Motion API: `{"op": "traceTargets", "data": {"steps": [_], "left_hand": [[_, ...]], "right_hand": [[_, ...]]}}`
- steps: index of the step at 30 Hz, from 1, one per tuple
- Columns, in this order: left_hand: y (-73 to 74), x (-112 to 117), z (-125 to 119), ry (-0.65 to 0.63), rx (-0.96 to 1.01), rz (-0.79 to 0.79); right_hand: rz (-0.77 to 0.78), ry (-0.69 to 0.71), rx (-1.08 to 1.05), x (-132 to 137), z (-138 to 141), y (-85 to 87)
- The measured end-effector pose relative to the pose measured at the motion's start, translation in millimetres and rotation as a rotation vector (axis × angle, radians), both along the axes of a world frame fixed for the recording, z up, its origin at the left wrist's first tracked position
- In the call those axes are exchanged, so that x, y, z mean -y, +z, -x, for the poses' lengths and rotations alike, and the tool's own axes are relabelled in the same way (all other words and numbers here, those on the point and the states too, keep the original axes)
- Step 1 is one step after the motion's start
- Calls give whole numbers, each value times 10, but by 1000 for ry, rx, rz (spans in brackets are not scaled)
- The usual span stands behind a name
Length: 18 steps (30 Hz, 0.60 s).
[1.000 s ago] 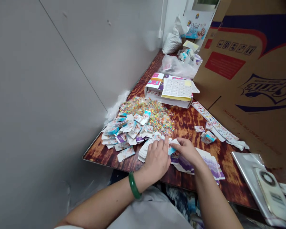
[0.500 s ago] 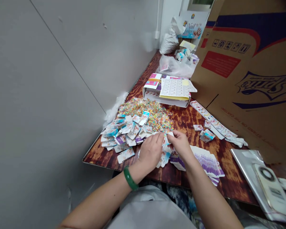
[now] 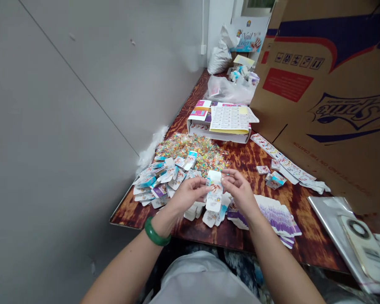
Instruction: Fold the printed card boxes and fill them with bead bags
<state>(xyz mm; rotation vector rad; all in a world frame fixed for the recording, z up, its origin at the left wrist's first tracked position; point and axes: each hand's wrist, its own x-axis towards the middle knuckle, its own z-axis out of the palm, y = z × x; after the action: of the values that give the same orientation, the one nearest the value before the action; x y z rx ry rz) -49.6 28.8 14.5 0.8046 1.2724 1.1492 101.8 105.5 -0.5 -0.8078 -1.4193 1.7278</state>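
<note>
I've got the little carton (image 3: 214, 194) pinched between left hand (image 3: 192, 195) and right hand (image 3: 240, 192), a grip on each long side, long axis pointing straight-ish ahead.

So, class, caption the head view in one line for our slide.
Left hand and right hand hold a small printed carton between them, a colourful heap beyond.

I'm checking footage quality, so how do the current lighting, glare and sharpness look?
Head view: soft light, with glare on the plastic sheeting; head view: the carton darkens toward the upper right corner; head view: fine print on the held card is too blurred to read.
</note>
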Motion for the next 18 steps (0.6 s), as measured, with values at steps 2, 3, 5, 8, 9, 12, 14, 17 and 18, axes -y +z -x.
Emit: {"op": "traceTargets", "data": {"steps": [2,3,5,8,9,12,14,17,18], "left_hand": [[-6,-21,-50,110,4,-34],[-5,-30,-70,150,2,-66],[4,-41,-94,179,-7,-136],[21,-42,-85,95,-41,-171],[22,-40,-71,59,-48,-164],[6,-34,-24,-16,-60,-134],[-19,-29,-7,-61,-90,-118],[-52,-13,-31,-71,-212,-138],[-59,-6,-54,-54,-284,-154]], "right_hand": [[42,-43,-76,32,45,-27],[54,-69,-88,45,64,-45],[63,-117,-87,63,92,-82],[53,-152,-54,64,102,-126],[50,-149,-41,59,96,-134],[77,-71,-16,33,58,-130],[77,4,14,8,28,-105],[12,34,89,-24,15,-54],[-1,4,91,-28,26,-40]]}}
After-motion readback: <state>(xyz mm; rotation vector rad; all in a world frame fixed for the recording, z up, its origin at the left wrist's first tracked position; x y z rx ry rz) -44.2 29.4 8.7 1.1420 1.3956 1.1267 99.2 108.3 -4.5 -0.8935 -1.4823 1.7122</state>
